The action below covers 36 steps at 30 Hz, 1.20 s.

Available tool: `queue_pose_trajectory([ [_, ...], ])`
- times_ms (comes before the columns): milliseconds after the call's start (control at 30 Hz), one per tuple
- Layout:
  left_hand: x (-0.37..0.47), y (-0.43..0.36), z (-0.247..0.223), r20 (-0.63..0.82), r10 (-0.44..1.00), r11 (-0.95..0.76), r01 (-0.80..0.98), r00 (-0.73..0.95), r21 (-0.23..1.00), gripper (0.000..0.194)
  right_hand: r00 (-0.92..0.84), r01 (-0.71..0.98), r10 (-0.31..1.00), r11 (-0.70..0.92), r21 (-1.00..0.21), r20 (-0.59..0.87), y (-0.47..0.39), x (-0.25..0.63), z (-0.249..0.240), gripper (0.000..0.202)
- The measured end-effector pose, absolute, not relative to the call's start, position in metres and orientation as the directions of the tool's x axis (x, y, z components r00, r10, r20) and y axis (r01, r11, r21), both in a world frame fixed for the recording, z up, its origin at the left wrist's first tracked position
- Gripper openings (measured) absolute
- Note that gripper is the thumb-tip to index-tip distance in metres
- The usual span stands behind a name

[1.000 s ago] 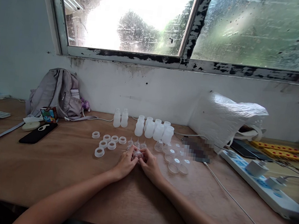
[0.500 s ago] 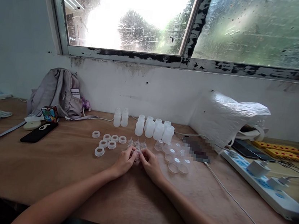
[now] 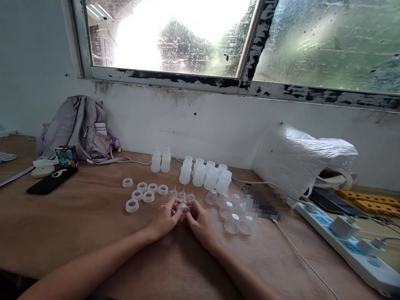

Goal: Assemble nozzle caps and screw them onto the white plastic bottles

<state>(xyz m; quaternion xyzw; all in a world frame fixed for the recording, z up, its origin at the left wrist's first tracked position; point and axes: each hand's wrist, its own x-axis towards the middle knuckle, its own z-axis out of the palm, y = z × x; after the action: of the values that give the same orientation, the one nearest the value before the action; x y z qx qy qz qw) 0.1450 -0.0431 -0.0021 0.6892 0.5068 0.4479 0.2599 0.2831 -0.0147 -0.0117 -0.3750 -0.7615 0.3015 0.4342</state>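
Observation:
My left hand (image 3: 167,218) and my right hand (image 3: 198,220) meet at the middle of the table, fingertips closed around a small translucent bottle collar ring (image 3: 182,208). Fingers partly cover it, so whether a nipple sits inside is unclear. Just behind stand several clear bottle nipples (image 3: 183,194), tips up. To the left lie several loose white collar rings (image 3: 138,194). Clear domed bottle caps (image 3: 231,226) are grouped on the right. Several open frosted baby bottles (image 3: 211,176) stand at the back, and two with nipple tops (image 3: 161,160) stand left of them.
A grey backpack (image 3: 79,125) leans on the wall at left, with a black phone (image 3: 52,180) and a small box (image 3: 67,156) before it. At right are a white power strip (image 3: 348,246), a cable (image 3: 312,263) and a silvery bag (image 3: 293,161).
Both hands stay together at the same spot, and the ring between the fingertips now shows more plainly. The camera view has tilted slightly, shifting everything a little downward.

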Motion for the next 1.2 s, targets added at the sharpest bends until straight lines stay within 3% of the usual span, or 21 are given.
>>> queue_pose_trajectory([
  [600, 0.146, -0.042, -0.007, 0.415, 0.906, -0.385, 0.578, 0.086, 0.72, 0.019, -0.318, 0.388, 0.816, 0.577, -0.719, 0.483, -0.012, 0.278, -0.014, 0.008],
  [733, 0.145, -0.039, -0.012, 0.341, 0.938, -0.331, 0.439, 0.058, 0.836, 0.016, -0.374, 0.277, 0.832, 0.522, -0.807, 0.41, -0.016, 0.282, -0.009, 0.017],
  [867, 0.144, -0.031, -0.017, 0.12, 0.992, -0.126, 0.167, 0.047, 0.978, 0.019, -0.455, 0.148, 0.846, 0.38, -0.913, 0.278, -0.016, 0.285, -0.008, 0.033],
  [933, 0.144, -0.029, -0.016, 0.061, 0.994, -0.066, 0.056, 0.086, 0.996, 0.021, -0.462, 0.221, 0.837, 0.429, -0.876, 0.294, -0.014, 0.284, -0.01, 0.029],
  [1033, 0.143, -0.031, -0.011, 0.063, 0.984, -0.059, -0.029, 0.166, 0.998, 0.028, -0.46, 0.358, 0.779, 0.603, -0.713, 0.427, -0.012, 0.283, -0.012, 0.017],
  [1200, 0.141, -0.037, -0.004, 0.061, 0.981, -0.067, 0.025, 0.185, 0.997, 0.049, -0.513, 0.483, 0.695, 0.719, -0.5, 0.505, -0.018, 0.285, -0.01, 0.016],
])
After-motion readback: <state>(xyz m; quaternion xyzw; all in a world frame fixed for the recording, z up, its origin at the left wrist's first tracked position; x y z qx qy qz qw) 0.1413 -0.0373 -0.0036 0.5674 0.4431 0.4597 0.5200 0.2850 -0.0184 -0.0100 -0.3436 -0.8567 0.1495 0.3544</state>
